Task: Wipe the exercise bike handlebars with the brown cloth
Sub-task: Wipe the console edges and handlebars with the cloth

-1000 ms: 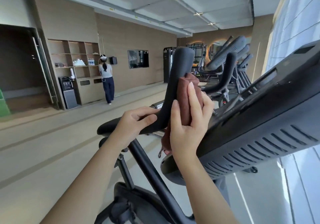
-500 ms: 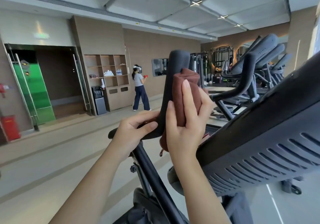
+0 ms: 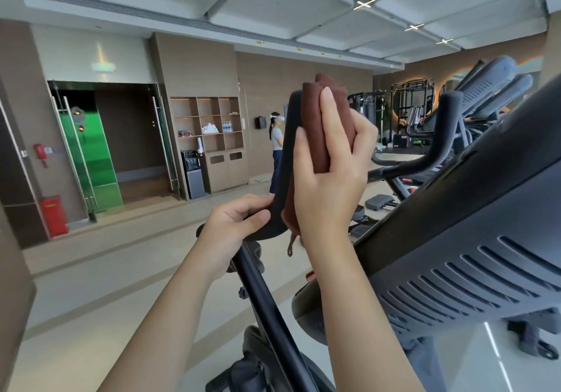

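Observation:
The black handlebar [image 3: 285,161] of the exercise bike curves upward in the middle of the head view. My right hand [image 3: 329,173] wraps the folded brown cloth [image 3: 314,118] around the handlebar's upright end, and the cloth covers its tip. A loose corner of the cloth hangs down below that hand. My left hand [image 3: 233,227] grips the lower, flat part of the same handlebar, thumb on top.
The bike's dark console [image 3: 473,240] fills the right side, close to my right arm. The bike's black stem [image 3: 267,306] runs down below my left hand. A person [image 3: 277,148] stands far off by wooden shelves [image 3: 209,127]. More gym machines [image 3: 485,94] stand at the back right.
My right hand has slid the cloth up the handlebar, from below its tip to over it. The camera has swung left, and my left hand keeps its grip.

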`<state>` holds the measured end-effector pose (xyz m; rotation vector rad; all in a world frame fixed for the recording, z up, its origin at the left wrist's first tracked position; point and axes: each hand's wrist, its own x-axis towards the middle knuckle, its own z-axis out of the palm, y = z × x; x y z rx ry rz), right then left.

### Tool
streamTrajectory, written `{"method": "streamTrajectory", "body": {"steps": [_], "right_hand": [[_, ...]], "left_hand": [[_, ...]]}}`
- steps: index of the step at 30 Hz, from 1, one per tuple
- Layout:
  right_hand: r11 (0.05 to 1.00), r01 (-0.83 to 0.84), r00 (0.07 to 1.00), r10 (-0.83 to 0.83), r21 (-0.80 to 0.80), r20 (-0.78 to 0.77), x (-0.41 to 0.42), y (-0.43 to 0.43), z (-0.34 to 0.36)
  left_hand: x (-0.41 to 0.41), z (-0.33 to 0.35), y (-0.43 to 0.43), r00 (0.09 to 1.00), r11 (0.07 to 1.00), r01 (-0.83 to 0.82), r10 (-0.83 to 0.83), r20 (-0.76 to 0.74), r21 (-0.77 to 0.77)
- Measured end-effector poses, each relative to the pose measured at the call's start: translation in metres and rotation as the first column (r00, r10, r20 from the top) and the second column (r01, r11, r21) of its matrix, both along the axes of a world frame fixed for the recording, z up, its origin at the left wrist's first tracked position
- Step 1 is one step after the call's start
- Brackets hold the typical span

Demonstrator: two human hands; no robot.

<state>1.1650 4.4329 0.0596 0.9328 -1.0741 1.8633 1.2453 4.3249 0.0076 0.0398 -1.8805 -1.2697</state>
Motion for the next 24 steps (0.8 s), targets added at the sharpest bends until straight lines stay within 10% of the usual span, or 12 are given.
{"method": "streamTrajectory", "body": {"steps": [10, 24], "right_hand": [[0.985, -0.174, 0.971, 0.171, 0.004, 0.166, 0.015, -0.009, -0.058], [0.981, -0.005, 0.998, 0.017, -0.194, 0.060, 0.004, -0.036, -0.054]], "left_hand": [[0.002, 0.002, 0.010, 1.000, 0.996, -0.015, 0.014, 0.012, 0.089], [0.004, 0.004, -0.005, 1.000, 0.999, -0.017, 0.016, 0.021, 0.043]]}}
